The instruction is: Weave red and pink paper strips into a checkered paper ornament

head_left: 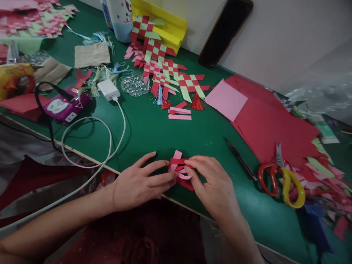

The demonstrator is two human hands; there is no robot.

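Note:
My left hand [140, 181] lies near the table's front edge, its fingers stretched out and pressing on a small bundle of red and pink paper strips [180, 169]. My right hand [213, 183] meets it from the right, fingers curled and pinching the same strips. The strips are folded and crossed over one another, partly hidden under my fingertips. They rest on the green table [192, 132].
Finished woven paper pieces [165, 66] lie at the back. Two loose pink strips [179, 114] lie mid-table. A black pen [239, 158], red-and-yellow scissors [283, 178] and red paper sheets [269, 124] are on the right. A white charger [109, 89] with its cable is on the left.

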